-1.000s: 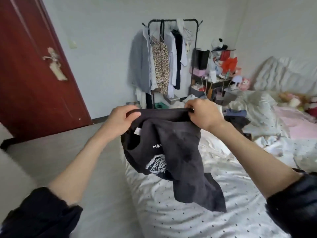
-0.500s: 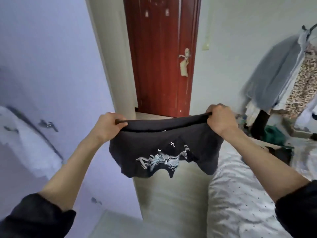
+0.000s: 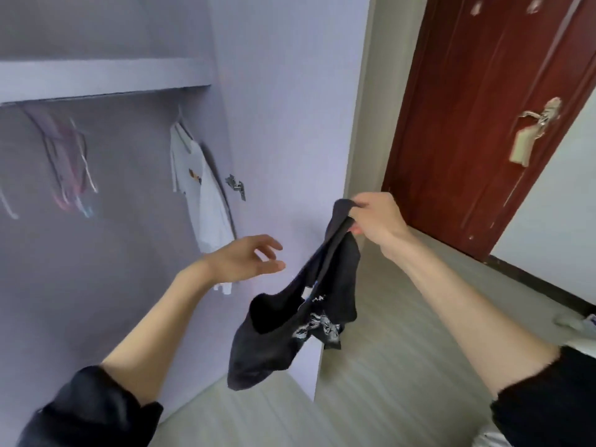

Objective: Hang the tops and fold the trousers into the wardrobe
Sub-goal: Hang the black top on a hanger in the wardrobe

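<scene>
Your right hand's [image 3: 375, 221] fingers [image 3: 358, 204] pinch one edge of the black cotton top with a white print [image 3: 300, 311], which dangles in the air before the lilac wardrobe's open door panel [image 3: 283, 124]. Your left hand [image 3: 245, 258] hovers beside it, fingers loosely spread and holding nothing. Inside the wardrobe a white T-shirt on a hanger [image 3: 201, 191] hangs under the shelf [image 3: 103, 79], near a bunch of bare coloured hangers [image 3: 69, 162].
</scene>
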The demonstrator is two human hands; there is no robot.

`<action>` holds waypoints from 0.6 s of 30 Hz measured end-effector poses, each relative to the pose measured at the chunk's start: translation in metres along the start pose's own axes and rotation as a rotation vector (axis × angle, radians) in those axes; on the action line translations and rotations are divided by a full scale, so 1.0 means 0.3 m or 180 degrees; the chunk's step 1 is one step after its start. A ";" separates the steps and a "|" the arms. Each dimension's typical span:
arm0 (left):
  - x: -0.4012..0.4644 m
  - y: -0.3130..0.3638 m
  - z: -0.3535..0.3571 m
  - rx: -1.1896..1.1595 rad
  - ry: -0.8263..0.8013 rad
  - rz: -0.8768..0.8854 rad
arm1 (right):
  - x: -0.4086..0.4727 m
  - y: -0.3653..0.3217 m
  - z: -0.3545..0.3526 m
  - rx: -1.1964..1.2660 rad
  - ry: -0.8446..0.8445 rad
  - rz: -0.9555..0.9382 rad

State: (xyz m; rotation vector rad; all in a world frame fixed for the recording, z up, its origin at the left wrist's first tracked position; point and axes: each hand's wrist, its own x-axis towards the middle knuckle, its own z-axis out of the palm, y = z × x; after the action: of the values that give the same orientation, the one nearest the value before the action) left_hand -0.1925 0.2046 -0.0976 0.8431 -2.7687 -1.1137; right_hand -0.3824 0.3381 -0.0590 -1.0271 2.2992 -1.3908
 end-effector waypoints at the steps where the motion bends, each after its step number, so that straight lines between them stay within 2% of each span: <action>1: -0.010 0.017 0.024 -0.0259 0.0316 0.0070 | 0.004 -0.031 0.044 -0.0045 -0.0198 -0.0118; 4: -0.015 0.068 0.071 -0.0519 0.1030 0.0315 | 0.009 -0.088 0.142 -0.0123 -0.0509 -0.0382; 7: -0.039 0.055 0.056 -0.0394 0.1679 0.0090 | 0.021 -0.124 0.219 -0.0252 -0.0749 -0.0632; 11: -0.101 -0.016 -0.006 -0.0472 0.1931 -0.0204 | 0.040 -0.115 0.276 -0.0526 -0.0761 -0.0862; 14: -0.157 -0.091 -0.078 -0.0724 0.2307 -0.0423 | 0.040 -0.081 0.367 -0.1159 -0.0837 -0.1013; 18: -0.223 -0.212 -0.186 -0.0487 0.2583 -0.0620 | 0.064 -0.088 0.519 -0.1306 -0.0848 -0.0922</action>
State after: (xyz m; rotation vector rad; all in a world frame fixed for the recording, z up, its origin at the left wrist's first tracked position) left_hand -0.0926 0.1651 -0.0870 1.2189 -1.9453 -0.7450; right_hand -0.2992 0.2137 -0.1126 -1.6127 2.3464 -0.8084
